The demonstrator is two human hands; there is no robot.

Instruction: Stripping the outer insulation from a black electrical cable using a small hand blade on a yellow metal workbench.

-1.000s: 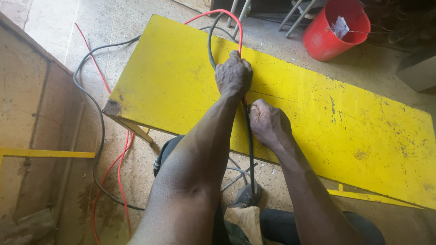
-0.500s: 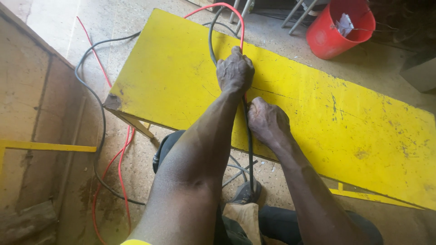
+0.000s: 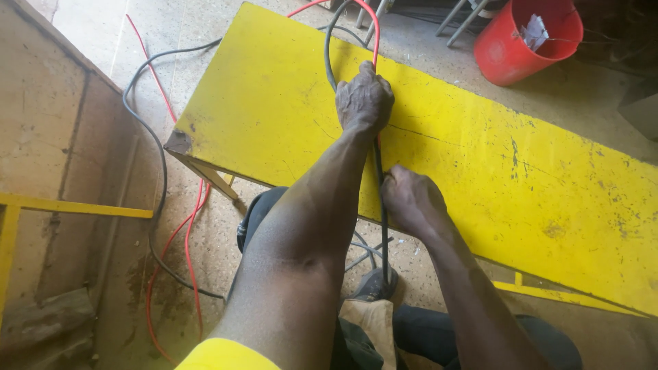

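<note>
Across yellow table (image 3: 480,157), black cable (image 3: 381,226) runs lengthwise between left hand (image 3: 364,99) and right hand (image 3: 411,200).

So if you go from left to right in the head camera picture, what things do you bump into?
Thin yellow metal bar → loose black and red cables on the floor → left hand gripping the dark cable → right hand → round red plastic bucket.
</note>
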